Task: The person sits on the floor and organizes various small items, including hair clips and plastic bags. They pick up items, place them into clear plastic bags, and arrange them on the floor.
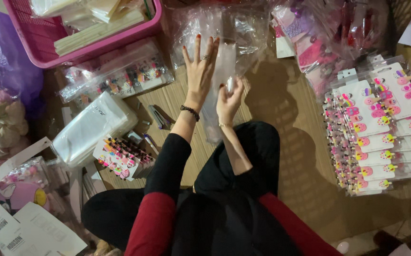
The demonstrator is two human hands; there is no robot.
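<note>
Left hand (200, 71) flat, fingers spread on clear bag (224, 66); right hand (229, 97) pinches it. Thin film could slip/tear w/ hard pull.

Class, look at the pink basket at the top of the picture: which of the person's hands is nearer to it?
Left. The left hand is spread open just right of and below the pink basket; the right hand, pinching a clear plastic bag, is lower and farther right.

A brown cardboard-covered floor (291, 142) is strewn with stacked hair-clip cards (376, 128), a pink basket (39, 42), a pile of clear bags (91, 128) and a stapler (158, 116).
</note>
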